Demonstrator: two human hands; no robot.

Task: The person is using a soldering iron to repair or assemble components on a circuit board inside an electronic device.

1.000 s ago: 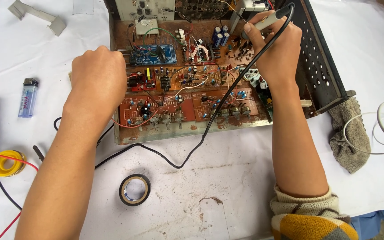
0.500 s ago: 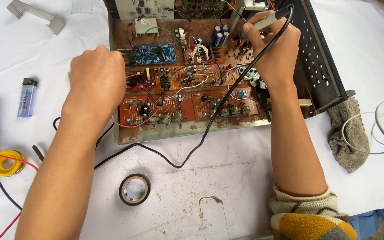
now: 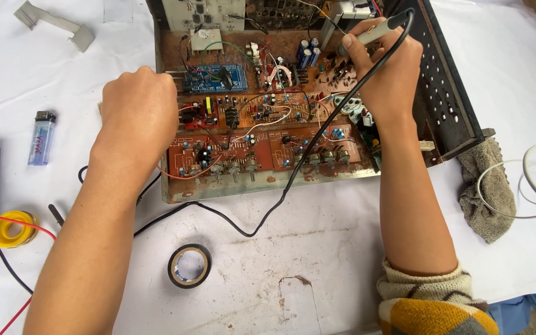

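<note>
The right hand (image 3: 383,77) grips a grey soldering iron (image 3: 367,36) over the far right part of the open chassis (image 3: 268,111); its long axis runs from upper right to lower left, tip toward the boards, black cord (image 3: 317,139) trailing toward the viewer. The left hand (image 3: 138,115) is curled at the chassis's left edge; whether it holds anything cannot be told. Left of the chassis lies a clear blue lighter (image 3: 41,136), its label lengthwise. In front lies a black tape roll (image 3: 189,265).
</note>
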